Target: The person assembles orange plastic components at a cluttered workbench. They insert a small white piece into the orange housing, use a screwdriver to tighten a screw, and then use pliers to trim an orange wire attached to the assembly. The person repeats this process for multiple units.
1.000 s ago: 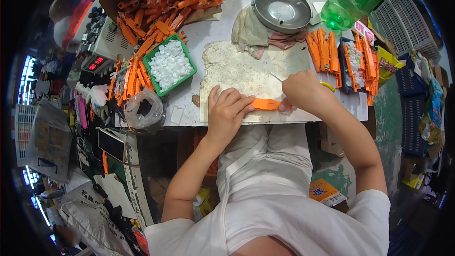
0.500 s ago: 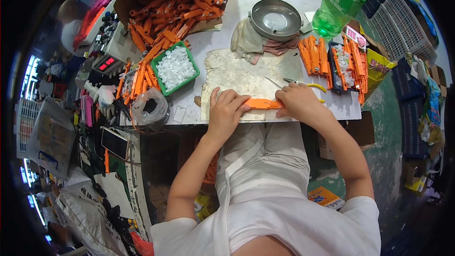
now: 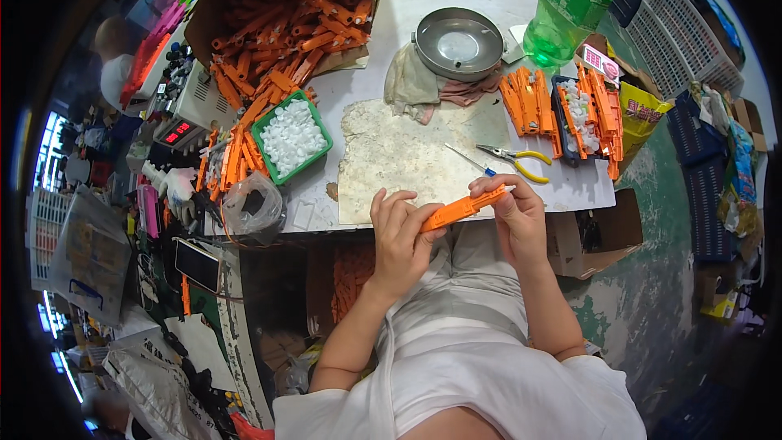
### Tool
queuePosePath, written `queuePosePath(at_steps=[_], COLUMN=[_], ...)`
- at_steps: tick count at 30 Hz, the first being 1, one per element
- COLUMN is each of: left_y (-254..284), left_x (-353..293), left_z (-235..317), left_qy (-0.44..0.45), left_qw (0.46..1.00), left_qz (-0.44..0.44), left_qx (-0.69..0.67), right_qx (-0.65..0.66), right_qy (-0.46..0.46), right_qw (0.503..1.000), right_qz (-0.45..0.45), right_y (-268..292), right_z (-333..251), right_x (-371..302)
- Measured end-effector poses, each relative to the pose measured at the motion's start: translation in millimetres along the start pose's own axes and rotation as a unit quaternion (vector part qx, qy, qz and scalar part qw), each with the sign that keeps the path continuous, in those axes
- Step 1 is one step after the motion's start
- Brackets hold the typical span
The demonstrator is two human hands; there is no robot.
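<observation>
An elongated orange plastic part (image 3: 463, 209) is held tilted above the table's front edge, its right end higher. My left hand (image 3: 401, 232) is closed on its lower left end, thumb and fingers on either side. At the upper right end, my right hand (image 3: 521, 216) pinches the part, and a small white bit shows by the fingertips; what it is I cannot make out. Beyond my right hand lie yellow-handled pliers (image 3: 521, 161) and a thin screwdriver (image 3: 468, 158) with a blue handle, both on the table.
A worn pale board (image 3: 383, 163) covers the table's middle. To the left stand a green tray (image 3: 322, 151) of small white pieces and a box heaped with orange parts (image 3: 285, 24). Behind are a metal bowl (image 3: 460, 42) on rags and a green bottle (image 3: 570, 8). More orange parts (image 3: 529, 102) lie right.
Both hands have lifted the orange part off the board toward me and tilted it. My right hand has turned and come nearer, uncovering the pliers and the screwdriver's handle.
</observation>
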State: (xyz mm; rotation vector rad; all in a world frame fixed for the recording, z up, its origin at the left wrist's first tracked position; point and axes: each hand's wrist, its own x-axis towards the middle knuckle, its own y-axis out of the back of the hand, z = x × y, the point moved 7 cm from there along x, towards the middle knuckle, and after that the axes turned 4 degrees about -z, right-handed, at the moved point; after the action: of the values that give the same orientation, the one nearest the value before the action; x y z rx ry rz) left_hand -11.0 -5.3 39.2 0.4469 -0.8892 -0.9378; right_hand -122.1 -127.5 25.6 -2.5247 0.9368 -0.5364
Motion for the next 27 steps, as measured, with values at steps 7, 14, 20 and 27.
queuePosePath(at_steps=[7, 14, 20, 27], left_y=[-14, -46, -49, -47], left_x=[-1, -10, -8, -10], left_z=[19, 7, 4, -19], left_qy=[0.017, 0.200, 0.220, 0.223], left_qw=[0.991, 0.752, 0.686, 0.598], left_qz=[-0.089, -0.373, -0.225, -0.074], left_qx=[-0.098, -0.506, -0.656, -0.766], right_qx=[-0.041, -0.018, -0.172, -0.135], right_qy=[-0.018, -0.077, 0.082, -0.093], right_qw=[0.998, 0.994, 0.978, 0.918], right_qz=[-0.033, -0.074, 0.078, 0.362], right_y=[-5, -1, 29, 173], right_z=[-10, -15, -35, 85], right_x=[-4, -7, -29, -124])
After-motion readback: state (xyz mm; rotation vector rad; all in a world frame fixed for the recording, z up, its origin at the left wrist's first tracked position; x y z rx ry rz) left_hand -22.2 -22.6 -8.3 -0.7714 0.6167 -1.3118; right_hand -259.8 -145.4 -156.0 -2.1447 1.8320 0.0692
